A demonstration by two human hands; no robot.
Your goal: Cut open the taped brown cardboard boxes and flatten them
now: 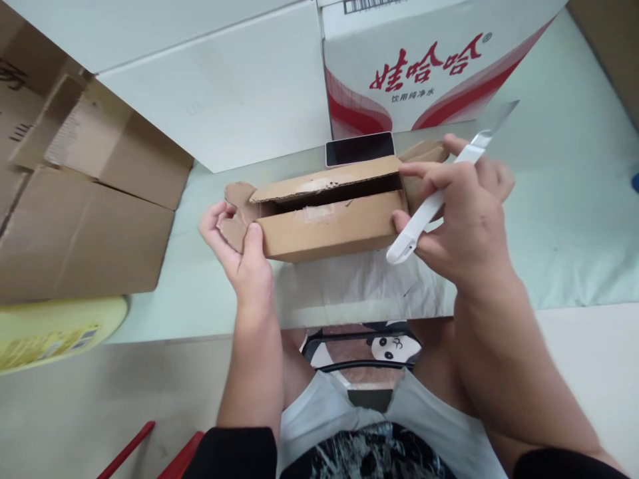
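A small brown cardboard box [332,229] is held just above the table's near part, with a dark gap along its top. Torn tape shows on both sides of that gap, and side flaps stick out at each end. My left hand [244,259] is closed on the box's left end, thumb on the front and fingers behind the flap. In my right hand [464,206] is a white-handled knife [422,223], its blade pointing up and to the right, away from the box. The fingertips of that same hand also touch the box's right end. What lies inside the box is hidden.
A dark-screened phone [359,149] lies behind the box. Further back stand a white carton [214,100] and a white-and-red printed carton [424,80]. Brown cartons [90,226] are stacked at left, near a yellow container [64,332]. The table [559,253] has a pale green cover.
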